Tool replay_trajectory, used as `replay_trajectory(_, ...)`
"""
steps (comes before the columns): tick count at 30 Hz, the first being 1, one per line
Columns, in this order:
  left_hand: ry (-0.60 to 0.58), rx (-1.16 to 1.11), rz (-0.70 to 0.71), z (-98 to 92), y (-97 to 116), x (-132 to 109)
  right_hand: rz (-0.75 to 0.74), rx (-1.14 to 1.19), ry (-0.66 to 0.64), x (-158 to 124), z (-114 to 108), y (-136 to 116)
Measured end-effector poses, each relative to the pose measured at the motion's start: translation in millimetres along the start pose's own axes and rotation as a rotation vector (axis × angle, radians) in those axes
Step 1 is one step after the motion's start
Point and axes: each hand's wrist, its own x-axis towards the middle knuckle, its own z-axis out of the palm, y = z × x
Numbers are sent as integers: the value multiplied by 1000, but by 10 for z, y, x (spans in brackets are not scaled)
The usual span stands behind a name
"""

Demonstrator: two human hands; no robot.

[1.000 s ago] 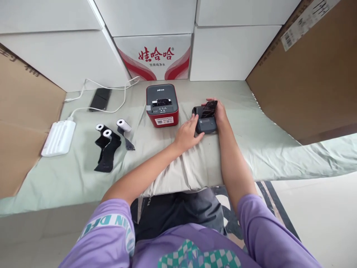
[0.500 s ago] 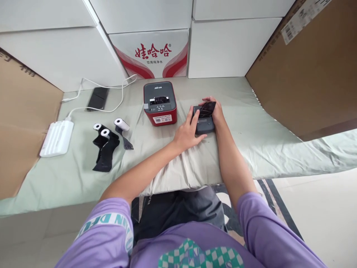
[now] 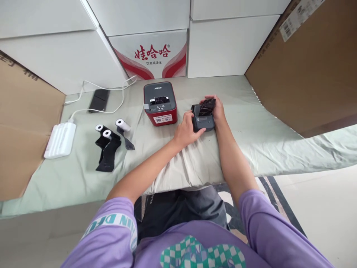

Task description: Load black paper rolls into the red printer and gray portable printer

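Note:
A small dark grey portable printer (image 3: 205,122) rests on the cloth-covered table, with a crinkled black strip of paper (image 3: 208,107) standing up out of its top. My left hand (image 3: 187,129) grips the printer's left side, thumb along the front edge and fingers at the left rear. Around the right side and back curls my right hand (image 3: 218,110), its fingers partly hidden behind the black strip. To the left stands a larger red and black printer (image 3: 160,104), with a piece of black paper in its top slot.
Farther left lie paper rolls with black outer sides (image 3: 108,149) and a single roll (image 3: 123,125). A white power bank (image 3: 60,140), its white cable (image 3: 97,110) and a black phone (image 3: 99,100) are behind them. White boxes (image 3: 220,48) line the back; cardboard boxes (image 3: 304,74) flank both sides.
My left fingers have drawn back from the printer's top to its left side, uncovering more of the top. My right hand stays around the right side.

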Motion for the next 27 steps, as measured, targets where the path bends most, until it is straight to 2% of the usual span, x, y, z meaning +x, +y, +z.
replay_trajectory(6, -83, 97, -30, -107, 53, -55, 17, 40, 17, 11, -6, 2)
replay_trajectory(10, -215, 228, 83, -168, 72, -30, 24, 27, 7, 22, -13, 5)
replay_trajectory(13, -269, 306, 147, -186, 70, 0, 44, 8, 18, 21, -6, -9)
replay_trajectory(19, -296, 359, 128, -211, 104, -1, 27, 40, 22, 24, -15, 16)
replay_trajectory(27, -290, 502, 186, -223, 145, 5, 21, 182, -2, 99, -59, 110)
